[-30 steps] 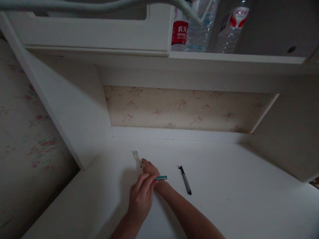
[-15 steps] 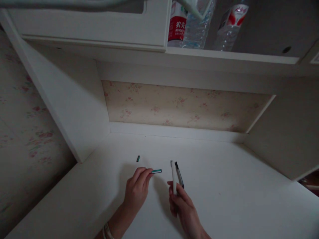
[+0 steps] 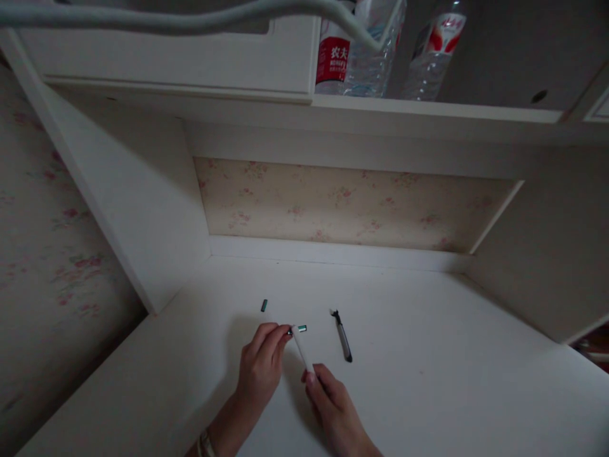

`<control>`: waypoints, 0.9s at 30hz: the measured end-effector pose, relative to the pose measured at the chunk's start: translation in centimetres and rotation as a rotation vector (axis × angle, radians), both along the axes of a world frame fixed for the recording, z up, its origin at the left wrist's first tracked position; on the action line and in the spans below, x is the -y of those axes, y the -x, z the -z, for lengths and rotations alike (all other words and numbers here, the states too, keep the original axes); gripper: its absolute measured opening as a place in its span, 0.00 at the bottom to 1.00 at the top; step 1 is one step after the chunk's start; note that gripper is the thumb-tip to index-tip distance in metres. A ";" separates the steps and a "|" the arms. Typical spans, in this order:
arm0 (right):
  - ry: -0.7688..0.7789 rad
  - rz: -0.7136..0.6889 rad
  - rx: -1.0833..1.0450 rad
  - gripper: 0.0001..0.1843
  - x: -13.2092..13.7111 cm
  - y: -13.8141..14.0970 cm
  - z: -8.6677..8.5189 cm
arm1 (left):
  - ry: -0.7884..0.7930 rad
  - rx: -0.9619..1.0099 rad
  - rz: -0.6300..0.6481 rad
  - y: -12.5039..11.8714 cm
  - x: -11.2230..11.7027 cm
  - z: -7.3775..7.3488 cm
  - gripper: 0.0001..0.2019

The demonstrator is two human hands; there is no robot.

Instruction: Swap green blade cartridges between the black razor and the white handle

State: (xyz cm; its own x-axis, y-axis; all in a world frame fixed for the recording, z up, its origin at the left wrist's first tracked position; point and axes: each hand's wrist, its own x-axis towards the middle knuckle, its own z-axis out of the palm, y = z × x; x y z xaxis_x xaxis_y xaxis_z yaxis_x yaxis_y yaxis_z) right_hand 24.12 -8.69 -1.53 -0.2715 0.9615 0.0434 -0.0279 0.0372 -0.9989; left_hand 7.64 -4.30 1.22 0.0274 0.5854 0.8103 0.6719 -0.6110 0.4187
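My left hand [image 3: 261,370] rests on the white desk [image 3: 428,374] and pinches a small teal stick [image 3: 301,329] at its fingertips. My right hand [image 3: 333,406] grips a white pen-like barrel [image 3: 301,346], whose far end meets the teal stick. A small teal cap [image 3: 264,305] lies on the desk just beyond my left hand. A black pen part [image 3: 342,335] lies to the right of the white barrel, apart from both hands.
A shelf [image 3: 428,109] above the desk carries plastic water bottles [image 3: 333,54]. A white side panel [image 3: 143,209] closes the desk on the left, another stands on the right. Floral wallpaper [image 3: 342,203] backs the niche. A grey cable [image 3: 190,19] runs along the top.
My right hand pulled back from the left side, picked up the white barrel beside the black pen part, then swung its tip left to the teal stick. The teal cap now lies uncovered.
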 end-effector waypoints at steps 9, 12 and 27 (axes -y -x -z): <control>0.088 -0.038 -0.118 0.26 0.4 0.9 0.0 | -0.005 0.056 0.063 -0.2 0.1 0.2 0.08; 0.130 0.050 -0.161 0.26 0.4 1.0 -0.1 | 0.026 0.098 0.060 -0.5 0.2 0.3 0.08; 0.159 -0.022 -0.216 0.28 0.8 1.3 -0.1 | -0.018 0.162 0.056 -0.8 0.3 0.0 0.07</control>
State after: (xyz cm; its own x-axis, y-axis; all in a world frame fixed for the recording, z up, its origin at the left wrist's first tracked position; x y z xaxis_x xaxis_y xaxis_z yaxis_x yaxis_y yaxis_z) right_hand 22.79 -9.45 -1.43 -0.2935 0.9547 -0.0485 -0.2398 -0.1226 -0.9630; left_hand 8.45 -4.63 1.23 -0.0721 0.5721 0.8170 0.5613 -0.6539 0.5074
